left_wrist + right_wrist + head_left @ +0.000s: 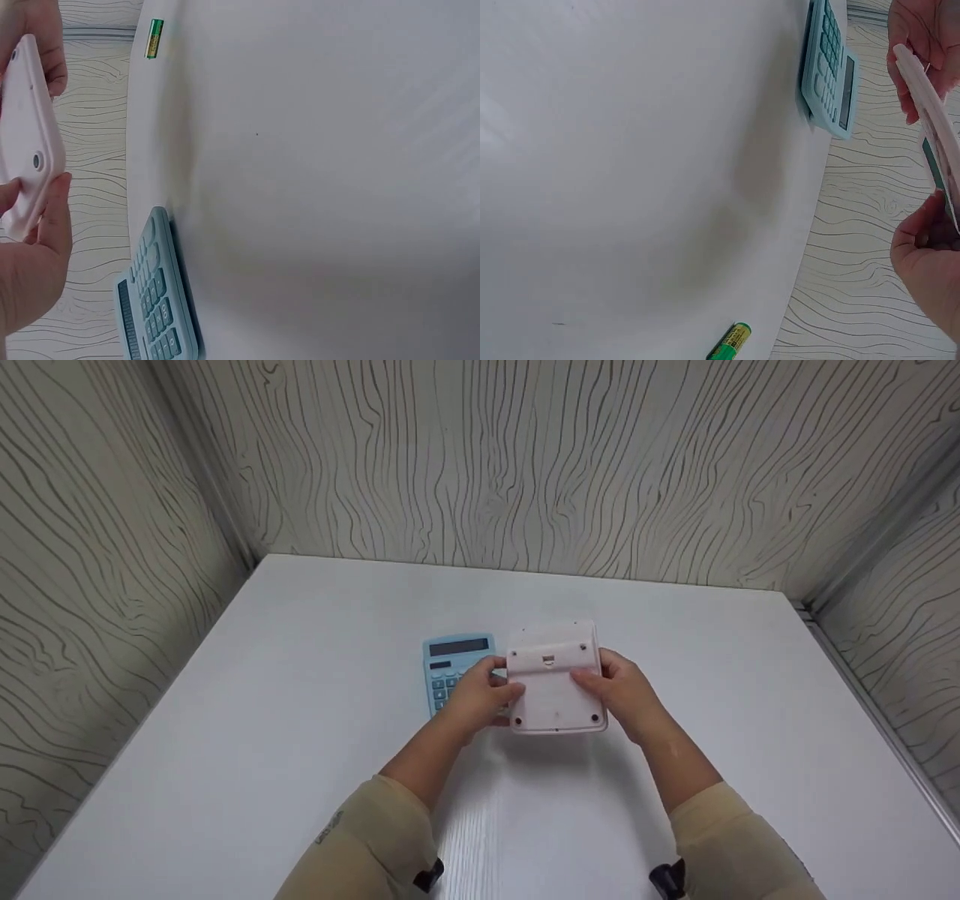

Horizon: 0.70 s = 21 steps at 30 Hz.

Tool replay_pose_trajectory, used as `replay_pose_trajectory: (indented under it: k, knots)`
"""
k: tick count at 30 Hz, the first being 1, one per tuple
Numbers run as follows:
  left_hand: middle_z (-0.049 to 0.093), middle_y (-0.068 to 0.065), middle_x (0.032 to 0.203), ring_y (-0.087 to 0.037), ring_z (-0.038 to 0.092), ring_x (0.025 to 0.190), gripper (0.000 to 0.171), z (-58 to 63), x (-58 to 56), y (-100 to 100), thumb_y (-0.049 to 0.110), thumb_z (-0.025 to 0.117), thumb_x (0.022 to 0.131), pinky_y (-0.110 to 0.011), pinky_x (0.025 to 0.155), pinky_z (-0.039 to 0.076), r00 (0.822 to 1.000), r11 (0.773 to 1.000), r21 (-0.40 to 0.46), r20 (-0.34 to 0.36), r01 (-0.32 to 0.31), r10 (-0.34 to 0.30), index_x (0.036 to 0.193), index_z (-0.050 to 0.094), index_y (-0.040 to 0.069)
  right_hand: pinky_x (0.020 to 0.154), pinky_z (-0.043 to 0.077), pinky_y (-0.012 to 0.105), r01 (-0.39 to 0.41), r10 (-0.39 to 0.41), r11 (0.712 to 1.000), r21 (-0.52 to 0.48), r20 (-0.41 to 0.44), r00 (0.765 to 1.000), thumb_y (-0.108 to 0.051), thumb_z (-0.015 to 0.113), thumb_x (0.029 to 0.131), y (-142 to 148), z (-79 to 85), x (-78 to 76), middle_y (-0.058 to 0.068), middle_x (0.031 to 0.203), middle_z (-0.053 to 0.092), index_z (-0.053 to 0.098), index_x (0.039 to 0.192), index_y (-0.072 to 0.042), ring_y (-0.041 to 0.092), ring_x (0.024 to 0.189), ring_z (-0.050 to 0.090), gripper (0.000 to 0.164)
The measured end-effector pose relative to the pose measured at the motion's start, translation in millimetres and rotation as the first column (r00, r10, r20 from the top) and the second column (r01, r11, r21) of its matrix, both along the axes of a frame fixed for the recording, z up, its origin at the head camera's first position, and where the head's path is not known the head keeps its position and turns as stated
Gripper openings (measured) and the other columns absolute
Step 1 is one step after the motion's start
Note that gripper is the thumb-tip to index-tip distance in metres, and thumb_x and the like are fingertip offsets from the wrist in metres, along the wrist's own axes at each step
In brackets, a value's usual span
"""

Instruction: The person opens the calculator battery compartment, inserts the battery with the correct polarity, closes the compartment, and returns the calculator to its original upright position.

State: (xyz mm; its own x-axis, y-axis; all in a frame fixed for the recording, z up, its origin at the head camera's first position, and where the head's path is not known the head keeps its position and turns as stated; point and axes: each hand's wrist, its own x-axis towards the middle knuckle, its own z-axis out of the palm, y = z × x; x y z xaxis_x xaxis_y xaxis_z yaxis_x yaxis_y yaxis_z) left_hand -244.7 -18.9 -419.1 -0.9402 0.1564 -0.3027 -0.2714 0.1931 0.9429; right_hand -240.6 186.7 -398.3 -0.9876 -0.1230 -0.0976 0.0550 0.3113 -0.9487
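Note:
Both hands hold a pale pink calculator [556, 697] above the table, its back turned up towards me. Small dark feet or screws sit near the corners of that back, and a small notch shows in its upper part. My left hand [474, 697] grips the left edge, thumb on the back. At the right edge my right hand [628, 696] grips it, thumb also on the back. Behind the left hand lies a light blue calculator [444, 664], keys up and partly covered by that hand. A green battery [154, 39] lies on the table in both wrist views; the head view does not show it.
The white table [300, 660] is bounded by a wood-grain patterned wall [495, 472] at the back and similar panels on both sides. The blue calculator stands close to the held one on its left.

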Motion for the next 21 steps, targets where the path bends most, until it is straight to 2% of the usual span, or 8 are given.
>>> replay_pose_trajectory:
  k: [6, 10, 15, 21]
  knots:
    - [0.057, -0.003, 0.098, -0.016, 0.061, 0.085, 0.040, 1.5, -0.1, -0.5, 0.020, 0.064, 0.086, -0.028, 0.061, 0.054, 1.000, 0.999, -0.043, -0.007, 0.007, -0.007, 0.122, 0.049, 0.024, 0.074, 0.045, 0.025, 0.036, -0.038, 0.996, 0.076, 0.012, 0.999, -0.029, 0.068, 0.082, 8.4, -3.3, -3.2, 0.007, 0.101, 0.053, 0.051, 0.121, -0.003, 0.017, 0.090, 0.047, 0.050]
    - [0.056, -0.003, 0.098, -0.016, 0.061, 0.084, 0.040, -0.8, 0.7, 0.9, 0.019, 0.064, 0.086, -0.027, 0.061, 0.054, 1.000, 0.999, -0.052, -0.001, 0.014, -0.014, 0.122, 0.049, 0.024, 0.074, 0.047, 0.024, 0.069, -0.070, 0.997, 0.044, 0.038, 0.997, -0.035, 0.064, 0.084, 11.1, -4.9, -3.6, 0.008, 0.102, 0.050, 0.051, 0.119, -0.001, 0.017, 0.089, 0.049, 0.050]
    - [0.055, -0.003, 0.098, -0.016, 0.061, 0.083, 0.040, -4.2, 2.9, 3.9, 0.018, 0.065, 0.085, -0.027, 0.060, 0.053, 1.000, 0.998, -0.063, 0.003, 0.026, -0.026, 0.122, 0.050, 0.023, 0.075, 0.050, 0.026, 0.114, -0.115, 0.993, 0.017, 0.083, 0.990, -0.042, 0.056, 0.088, 14.9, -8.3, -4.2, 0.010, 0.108, 0.054, 0.051, 0.118, -0.001, 0.018, 0.089, 0.055, 0.050]
    - [0.055, -0.004, 0.096, -0.016, 0.060, 0.082, 0.039, -10.2, 7.4, 7.5, 0.015, 0.065, 0.084, -0.028, 0.060, 0.053, 0.998, 0.995, -0.083, 0.025, 0.061, -0.059, 0.120, 0.051, 0.021, 0.068, 0.052, 0.028, 0.156, -0.161, 0.986, 0.052, 0.107, 0.981, -0.041, 0.057, 0.088, 23.3, -15.6, -3.2, 0.007, 0.087, 0.059, 0.055, 0.100, -0.001, 0.016, 0.077, 0.058, 0.042]
